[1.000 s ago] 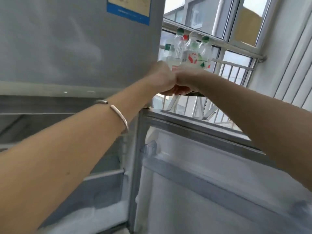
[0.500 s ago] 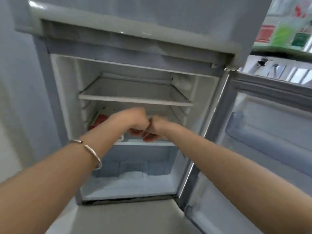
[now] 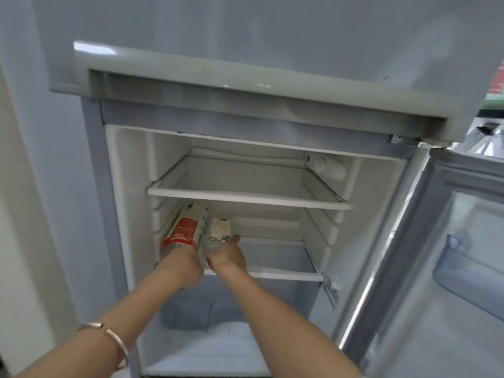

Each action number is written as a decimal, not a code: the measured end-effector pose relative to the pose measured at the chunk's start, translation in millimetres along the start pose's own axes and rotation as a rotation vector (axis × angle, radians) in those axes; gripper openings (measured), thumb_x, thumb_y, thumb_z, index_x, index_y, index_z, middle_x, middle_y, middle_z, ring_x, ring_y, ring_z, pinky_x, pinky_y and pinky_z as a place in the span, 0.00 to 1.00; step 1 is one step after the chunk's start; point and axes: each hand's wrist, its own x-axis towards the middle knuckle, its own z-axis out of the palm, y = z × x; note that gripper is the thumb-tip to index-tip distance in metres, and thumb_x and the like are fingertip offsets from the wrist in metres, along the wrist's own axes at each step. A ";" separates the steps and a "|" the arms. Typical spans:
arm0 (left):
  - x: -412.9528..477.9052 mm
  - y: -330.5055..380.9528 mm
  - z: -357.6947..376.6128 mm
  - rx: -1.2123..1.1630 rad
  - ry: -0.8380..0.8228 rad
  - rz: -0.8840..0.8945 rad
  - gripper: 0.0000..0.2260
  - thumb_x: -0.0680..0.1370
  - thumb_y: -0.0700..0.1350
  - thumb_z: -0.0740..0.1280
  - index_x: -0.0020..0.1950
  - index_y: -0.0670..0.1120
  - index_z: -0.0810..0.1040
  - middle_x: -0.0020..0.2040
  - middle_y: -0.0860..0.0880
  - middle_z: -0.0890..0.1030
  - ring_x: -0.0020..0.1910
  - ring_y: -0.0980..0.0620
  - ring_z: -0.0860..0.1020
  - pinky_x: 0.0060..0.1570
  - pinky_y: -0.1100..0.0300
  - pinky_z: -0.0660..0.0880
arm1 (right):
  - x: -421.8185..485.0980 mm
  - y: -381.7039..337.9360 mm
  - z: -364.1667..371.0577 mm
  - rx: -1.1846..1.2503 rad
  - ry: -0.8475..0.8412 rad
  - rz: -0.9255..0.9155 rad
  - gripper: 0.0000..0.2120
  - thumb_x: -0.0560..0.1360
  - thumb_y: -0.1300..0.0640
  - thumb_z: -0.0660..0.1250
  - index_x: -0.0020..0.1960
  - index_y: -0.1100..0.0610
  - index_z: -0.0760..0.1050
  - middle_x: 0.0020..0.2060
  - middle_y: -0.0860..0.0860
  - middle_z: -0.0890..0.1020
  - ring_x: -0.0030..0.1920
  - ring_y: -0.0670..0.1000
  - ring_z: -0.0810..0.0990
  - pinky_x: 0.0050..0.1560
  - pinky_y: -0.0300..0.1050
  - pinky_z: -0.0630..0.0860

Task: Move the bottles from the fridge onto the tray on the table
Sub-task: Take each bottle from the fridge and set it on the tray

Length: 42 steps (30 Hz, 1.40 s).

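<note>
The fridge (image 3: 114,214) stands open in front of me. Two bottles lie side by side on its middle shelf (image 3: 283,275), bases pointing to the back. The left one is a clear bottle with a red label (image 3: 185,230); my left hand (image 3: 184,268) grips its near end. Beside it lies a bottle with a pale yellow-white label (image 3: 219,230). My right hand (image 3: 227,256) is at that bottle's near end, thumb along its right side, fingers hidden behind it. The tray and table are mostly out of view.
The upper shelf (image 3: 245,197) holds nothing, and a bluish drawer (image 3: 240,309) sits below the middle shelf. The open fridge door (image 3: 450,255) with its door bins fills the right side. A red and green sliver (image 3: 497,88) shows at the right edge. A wall (image 3: 32,186) is on the left.
My view swung from the bottles by the window to the fridge interior. Both hands, held together as fists before, have reached onto the middle shelf and taken hold of the two lying bottles.
</note>
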 end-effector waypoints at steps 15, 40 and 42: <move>-43.3 99.1 -24.0 -0.258 -0.081 0.327 0.37 0.54 0.63 0.73 0.59 0.49 0.74 0.56 0.51 0.82 0.52 0.51 0.81 0.53 0.55 0.79 | -95.3 -14.1 -154.8 -0.399 0.332 -0.393 0.14 0.78 0.51 0.55 0.54 0.59 0.71 0.54 0.60 0.80 0.52 0.63 0.78 0.42 0.48 0.66; -203.6 269.2 -216.6 -0.589 -0.582 0.675 0.27 0.63 0.48 0.78 0.59 0.41 0.80 0.54 0.42 0.84 0.49 0.46 0.83 0.48 0.53 0.82 | -268.2 -78.0 -426.4 -0.507 0.527 -0.311 0.29 0.75 0.32 0.58 0.46 0.60 0.75 0.37 0.52 0.75 0.35 0.49 0.75 0.30 0.39 0.66; -213.2 285.5 -226.8 -0.689 -0.479 0.718 0.25 0.64 0.50 0.78 0.58 0.43 0.80 0.54 0.43 0.83 0.50 0.46 0.82 0.43 0.55 0.80 | -278.6 -78.7 -440.0 -0.500 0.642 -0.377 0.36 0.76 0.32 0.50 0.66 0.61 0.71 0.48 0.56 0.76 0.49 0.53 0.78 0.36 0.42 0.68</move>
